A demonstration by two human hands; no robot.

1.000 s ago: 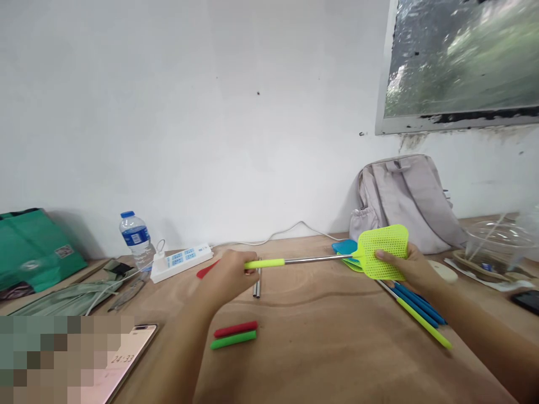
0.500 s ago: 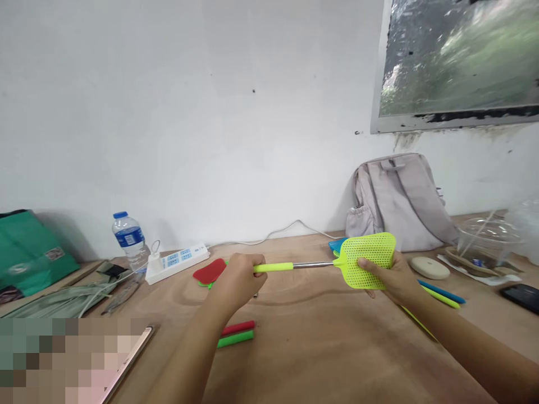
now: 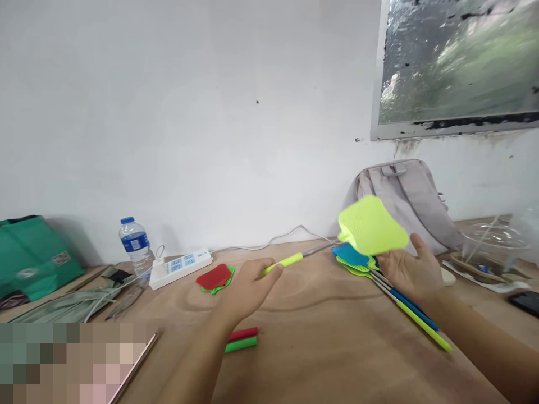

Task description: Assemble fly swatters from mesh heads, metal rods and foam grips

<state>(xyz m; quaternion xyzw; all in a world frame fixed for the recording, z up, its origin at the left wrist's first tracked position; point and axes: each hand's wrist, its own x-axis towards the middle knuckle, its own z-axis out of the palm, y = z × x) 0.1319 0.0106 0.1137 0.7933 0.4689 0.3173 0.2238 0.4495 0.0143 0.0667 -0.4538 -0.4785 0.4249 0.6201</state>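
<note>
My left hand [image 3: 251,289] is closed round the handle of a yellow-green fly swatter [image 3: 373,225], whose metal shaft slants up to the right. The swatter's head is raised over the table and blurred. My right hand [image 3: 410,268] is open, palm up, with fingers apart, just below and right of that head. Beneath it lie a blue fly swatter [image 3: 350,255] and another yellow-green one [image 3: 424,325], their handles pointing toward the front right. A red swatter head [image 3: 214,277] rests on a green one [image 3: 231,275] beyond my left arm. Nearer are a red handle [image 3: 244,334] and a green handle [image 3: 242,344].
A white power strip [image 3: 181,268] and a water bottle [image 3: 135,244] stand at the back left, near a green bag [image 3: 37,252]. A grey backpack [image 3: 406,196] leans on the wall. At right are a clear plastic bowl [image 3: 494,241] and a dark phone [image 3: 526,301].
My right hand has let go of the swatter head and opened. The head has swung up, tilting the swatter, while my left hand keeps its handle. The swatters beneath now show more.
</note>
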